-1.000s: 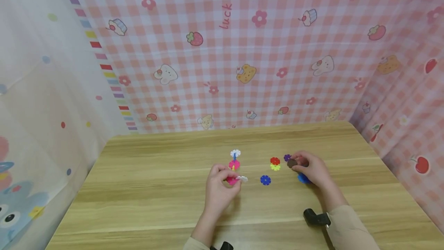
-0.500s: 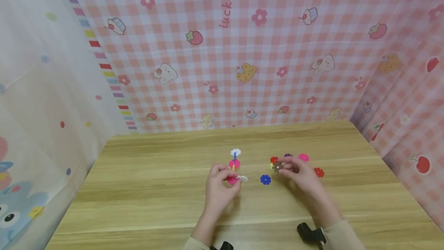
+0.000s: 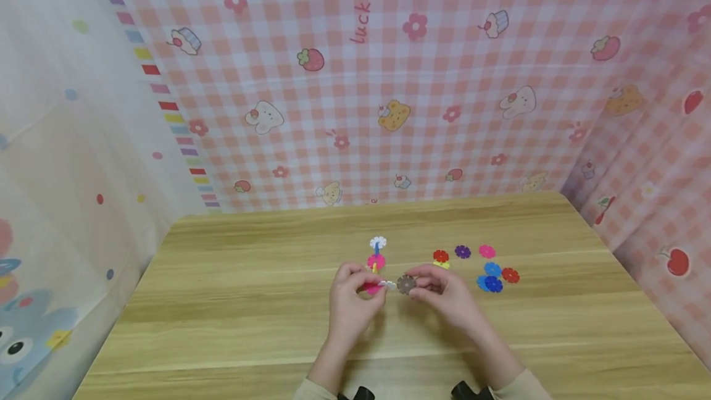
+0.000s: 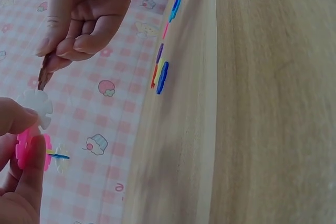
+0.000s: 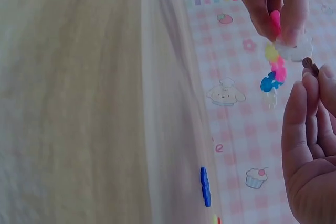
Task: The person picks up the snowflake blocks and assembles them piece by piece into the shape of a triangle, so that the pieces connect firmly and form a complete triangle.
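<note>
In the head view, my left hand (image 3: 354, 304) pinches a chain of notched plastic snowflake discs near a pink disc (image 3: 372, 289). A white disc (image 3: 388, 285) sticks out to the right from its fingertips. Further along the chain are a yellow disc (image 5: 271, 52), another pink disc (image 3: 376, 262), a blue disc (image 5: 271, 82) and a white end disc (image 3: 378, 242). My right hand (image 3: 447, 296) pinches a brown disc (image 3: 406, 284) by its right side. The brown disc's edge is right at the white disc's rim; whether they are joined, I cannot tell.
Loose discs lie on the wooden table (image 3: 233, 301) to the right: red (image 3: 440, 255) over yellow, purple (image 3: 463, 252), pink (image 3: 487, 251), another red (image 3: 510, 275) and several blue (image 3: 493, 284). One dark blue disc (image 5: 205, 187) lies below the right hand. A checked curtain (image 3: 344, 79) hangs behind.
My right hand has carried the brown disc leftward from the loose pieces to the white disc, uncovering the discs at the right. My left hand and its chain have stayed in place.
</note>
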Demonstrator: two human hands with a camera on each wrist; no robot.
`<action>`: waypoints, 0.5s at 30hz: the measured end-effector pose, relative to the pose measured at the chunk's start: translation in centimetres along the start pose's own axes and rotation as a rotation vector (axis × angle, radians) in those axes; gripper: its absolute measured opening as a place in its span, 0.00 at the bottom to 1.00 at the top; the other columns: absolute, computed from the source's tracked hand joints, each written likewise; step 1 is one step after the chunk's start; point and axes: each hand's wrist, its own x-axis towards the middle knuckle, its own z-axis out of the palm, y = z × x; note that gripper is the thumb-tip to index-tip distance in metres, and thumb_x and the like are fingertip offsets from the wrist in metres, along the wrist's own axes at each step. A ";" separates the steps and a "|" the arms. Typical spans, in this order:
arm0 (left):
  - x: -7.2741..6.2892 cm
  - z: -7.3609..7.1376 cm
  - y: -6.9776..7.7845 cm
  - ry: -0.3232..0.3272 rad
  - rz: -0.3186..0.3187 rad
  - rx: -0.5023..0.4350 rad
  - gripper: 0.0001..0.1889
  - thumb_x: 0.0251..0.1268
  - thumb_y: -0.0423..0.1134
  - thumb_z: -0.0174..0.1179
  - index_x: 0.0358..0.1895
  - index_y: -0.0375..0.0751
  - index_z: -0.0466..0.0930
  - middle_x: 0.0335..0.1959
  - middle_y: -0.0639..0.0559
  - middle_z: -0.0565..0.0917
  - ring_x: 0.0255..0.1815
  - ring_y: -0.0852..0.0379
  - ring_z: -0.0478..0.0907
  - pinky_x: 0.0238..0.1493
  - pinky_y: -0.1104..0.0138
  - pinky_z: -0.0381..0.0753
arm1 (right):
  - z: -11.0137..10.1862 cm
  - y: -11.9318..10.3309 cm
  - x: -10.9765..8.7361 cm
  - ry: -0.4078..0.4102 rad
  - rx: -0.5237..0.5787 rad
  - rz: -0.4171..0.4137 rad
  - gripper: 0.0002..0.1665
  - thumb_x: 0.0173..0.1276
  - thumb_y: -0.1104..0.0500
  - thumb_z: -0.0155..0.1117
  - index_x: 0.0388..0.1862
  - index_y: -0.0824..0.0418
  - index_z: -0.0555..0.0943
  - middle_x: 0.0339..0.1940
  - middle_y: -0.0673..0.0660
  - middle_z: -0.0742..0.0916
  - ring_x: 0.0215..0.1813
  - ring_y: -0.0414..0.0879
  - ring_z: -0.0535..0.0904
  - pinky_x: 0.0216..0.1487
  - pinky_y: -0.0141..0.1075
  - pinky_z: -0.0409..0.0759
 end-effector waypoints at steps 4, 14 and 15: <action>0.0 0.1 0.0 0.011 -0.019 -0.020 0.08 0.45 0.22 0.72 0.29 0.36 0.87 0.37 0.52 0.74 0.41 0.54 0.74 0.44 0.66 0.85 | 0.4 -0.3 -0.1 -0.005 0.057 -0.008 0.20 0.62 0.69 0.69 0.53 0.74 0.78 0.39 0.64 0.87 0.38 0.45 0.85 0.44 0.35 0.85; -0.1 0.2 0.3 -0.008 -0.015 -0.046 0.07 0.45 0.22 0.72 0.30 0.34 0.88 0.37 0.51 0.75 0.40 0.55 0.75 0.44 0.70 0.84 | 0.4 -0.1 -0.2 -0.046 0.085 0.042 0.18 0.64 0.70 0.66 0.53 0.72 0.79 0.40 0.63 0.87 0.40 0.46 0.84 0.45 0.36 0.85; -0.1 0.2 0.2 -0.014 -0.007 -0.045 0.08 0.45 0.22 0.72 0.30 0.35 0.88 0.37 0.52 0.75 0.40 0.55 0.75 0.44 0.70 0.84 | 0.3 0.0 -0.2 -0.052 0.091 0.039 0.18 0.64 0.70 0.65 0.53 0.73 0.79 0.40 0.63 0.87 0.40 0.46 0.84 0.45 0.37 0.85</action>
